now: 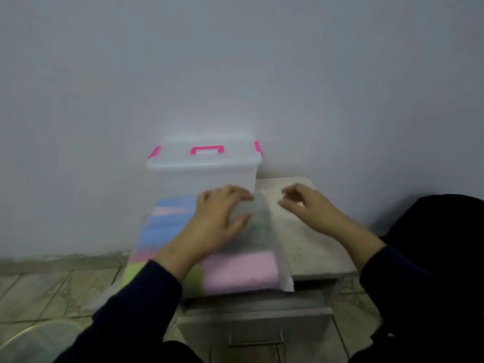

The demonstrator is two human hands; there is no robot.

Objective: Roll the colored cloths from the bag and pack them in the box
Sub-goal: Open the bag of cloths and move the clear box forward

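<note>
I am looking down at the counter (309, 231), a small pale cabinet standing against the wall (235, 74), and taking the box (204, 166) as my landmark: it is sitting at the back of the counter, clear plastic, its lid on, with pink latches and a pink handle. Just in front of the box the bag (264, 231) is lying flat, a clear one, with the cloths (238, 271) showing through it in pink, blue and green; its near end is hanging past the counter's front edge. My left hand (222, 218) is resting on top of the bag just in front of the box, fingers spread and only lightly bent, pressing down rather than gripping. My right hand (306, 205) is hovering to the right of the box, above bare counter, fingers loosely curled and holding nothing. The picture is blurring, so finer detail is escaping me.
</note>
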